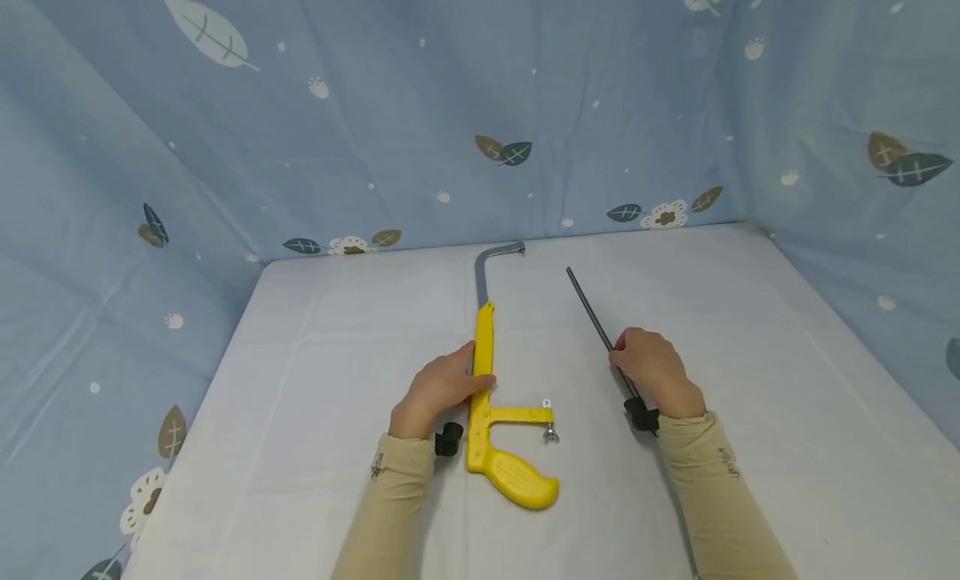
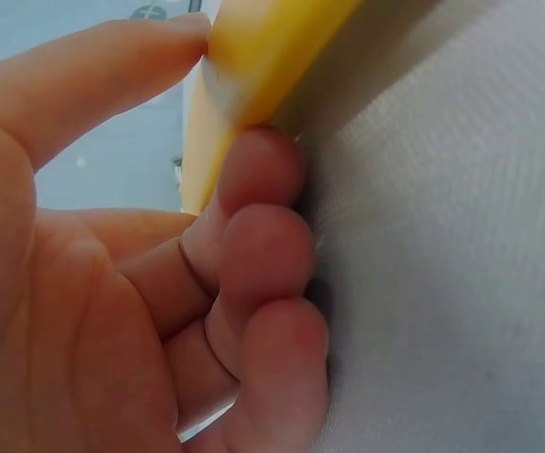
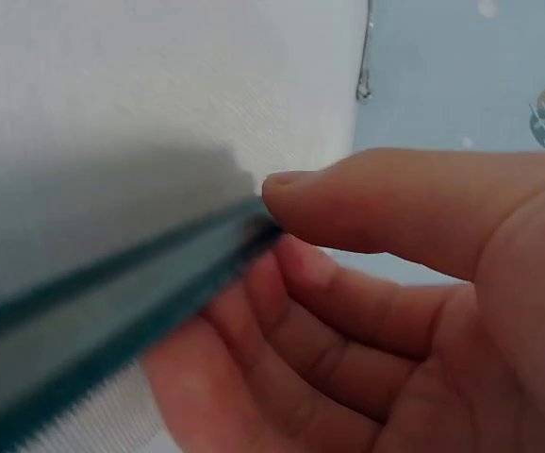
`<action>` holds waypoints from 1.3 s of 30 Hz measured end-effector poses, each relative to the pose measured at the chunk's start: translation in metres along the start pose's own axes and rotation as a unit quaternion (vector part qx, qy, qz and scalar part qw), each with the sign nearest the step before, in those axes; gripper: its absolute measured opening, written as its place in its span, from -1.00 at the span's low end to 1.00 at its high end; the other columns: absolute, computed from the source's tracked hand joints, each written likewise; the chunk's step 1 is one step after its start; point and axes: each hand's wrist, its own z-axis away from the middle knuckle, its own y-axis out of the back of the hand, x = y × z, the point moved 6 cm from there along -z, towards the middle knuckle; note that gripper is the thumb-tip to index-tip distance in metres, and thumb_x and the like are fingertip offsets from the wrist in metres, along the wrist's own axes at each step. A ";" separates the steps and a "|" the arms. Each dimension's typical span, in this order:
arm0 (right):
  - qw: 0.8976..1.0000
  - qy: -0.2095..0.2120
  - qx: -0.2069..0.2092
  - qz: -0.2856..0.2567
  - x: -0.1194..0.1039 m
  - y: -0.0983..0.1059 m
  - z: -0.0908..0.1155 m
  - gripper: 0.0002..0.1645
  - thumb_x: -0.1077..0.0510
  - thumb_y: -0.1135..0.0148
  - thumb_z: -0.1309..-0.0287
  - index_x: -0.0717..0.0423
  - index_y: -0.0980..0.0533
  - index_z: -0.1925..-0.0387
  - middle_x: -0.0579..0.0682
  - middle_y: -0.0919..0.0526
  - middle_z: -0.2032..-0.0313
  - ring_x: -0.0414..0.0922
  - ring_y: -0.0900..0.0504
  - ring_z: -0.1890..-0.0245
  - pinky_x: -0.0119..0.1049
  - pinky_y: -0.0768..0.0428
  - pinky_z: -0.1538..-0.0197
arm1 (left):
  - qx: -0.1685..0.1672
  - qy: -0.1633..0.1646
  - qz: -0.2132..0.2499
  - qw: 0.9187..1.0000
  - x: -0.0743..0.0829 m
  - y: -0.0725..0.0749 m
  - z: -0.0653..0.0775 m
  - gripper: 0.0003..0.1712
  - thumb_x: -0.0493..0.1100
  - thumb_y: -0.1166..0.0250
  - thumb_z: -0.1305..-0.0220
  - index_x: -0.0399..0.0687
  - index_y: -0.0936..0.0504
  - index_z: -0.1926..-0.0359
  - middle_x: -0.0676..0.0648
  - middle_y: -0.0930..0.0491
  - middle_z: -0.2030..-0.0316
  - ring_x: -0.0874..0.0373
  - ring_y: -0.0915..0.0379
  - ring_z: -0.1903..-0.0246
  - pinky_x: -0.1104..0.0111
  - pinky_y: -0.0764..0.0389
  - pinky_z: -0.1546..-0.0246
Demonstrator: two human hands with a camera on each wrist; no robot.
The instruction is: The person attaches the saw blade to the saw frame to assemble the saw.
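A hacksaw frame [image 1: 482, 338] without a blade lies on the white-covered table, its yellow handle [image 1: 525, 482] toward me and its grey bent end at the back. My left hand [image 1: 442, 384] grips the yellow bar at its middle, thumb on one side. The left wrist view shows the curled fingers [image 2: 268, 250] low against the cloth beside the yellow bar [image 2: 282, 47]. To the right, my right hand [image 1: 652, 367] pinches a thin dark hacksaw blade [image 1: 588, 309] between thumb and fingers. Teeth line one edge of the blade [image 3: 112, 321] in the right wrist view.
A short yellow arm [image 1: 517, 415] with a wing nut [image 1: 551, 434] sticks out from the frame toward the right. White cloth [image 1: 337, 355] covers the table. Blue patterned curtains [image 1: 420, 105] hang at the back and both sides.
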 end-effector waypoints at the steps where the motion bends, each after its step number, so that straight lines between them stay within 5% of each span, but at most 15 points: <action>1: 1.000 0.000 -0.005 0.001 0.000 0.001 0.000 -0.75 0.16 -0.07 -0.03 0.27 -0.50 0.30 0.09 -0.54 0.43 -0.05 -0.46 0.48 -0.26 -0.37 0.51 | -0.001 0.000 -0.001 1.000 0.000 0.000 0.000 -0.13 0.16 -0.15 -0.12 -0.07 -0.04 -0.35 -0.10 -0.26 -0.21 0.01 -0.20 -0.16 0.14 -0.22 -0.08; 10: 0.999 0.027 -0.009 -0.016 0.002 0.001 -0.004 -0.70 0.15 -0.06 -0.12 0.32 -0.51 0.22 0.07 -0.55 0.41 -0.13 -0.47 0.54 -0.31 -0.40 0.49 | -0.001 0.002 -0.004 1.000 0.001 0.000 0.001 -0.11 0.16 -0.18 -0.11 -0.08 -0.04 -0.35 -0.10 -0.24 -0.22 0.01 -0.19 -0.16 0.14 -0.23 -0.07; 19: 0.989 0.054 0.024 -0.132 -0.012 0.004 -0.007 -0.70 0.12 -0.02 -0.20 0.25 -0.48 0.16 0.07 -0.57 0.40 -0.15 -0.54 0.49 -0.28 -0.47 0.42 | -0.013 0.002 -0.011 1.000 0.001 0.000 0.002 -0.08 0.20 -0.18 -0.08 -0.05 -0.02 -0.36 -0.10 -0.23 -0.22 0.00 -0.17 -0.17 0.13 -0.21 -0.09; 26: 0.948 0.062 0.025 -0.311 -0.034 0.001 -0.010 -0.64 0.05 -0.09 -0.17 0.23 -0.45 0.10 0.15 -0.54 0.27 -0.03 -0.55 0.39 -0.28 -0.55 0.33 | -0.022 0.010 -0.025 0.999 -0.002 -0.001 0.001 -0.04 0.22 -0.19 -0.06 -0.03 0.01 -0.37 -0.07 -0.23 -0.23 0.03 -0.18 -0.17 0.14 -0.21 -0.09; 35: 0.889 0.072 0.040 -0.450 -0.054 -0.006 -0.023 -0.53 -0.01 -0.17 -0.09 0.25 -0.46 0.06 0.14 -0.51 0.25 -0.11 -0.54 0.37 -0.29 -0.56 0.32 | -0.025 0.010 -0.015 1.000 -0.002 -0.001 0.001 -0.04 0.22 -0.19 -0.06 -0.04 0.00 -0.36 -0.09 -0.22 -0.23 0.01 -0.15 -0.18 0.13 -0.20 -0.10; 39: 0.876 0.056 0.026 -0.479 -0.060 -0.019 -0.032 -0.52 -0.01 -0.18 -0.09 0.24 -0.46 0.05 0.09 -0.50 0.25 -0.14 -0.53 0.37 -0.31 -0.55 0.31 | -0.027 0.013 -0.011 1.000 -0.003 -0.002 0.001 -0.04 0.22 -0.20 -0.04 -0.02 0.00 -0.37 -0.07 -0.21 -0.24 0.02 -0.15 -0.19 0.14 -0.19 -0.10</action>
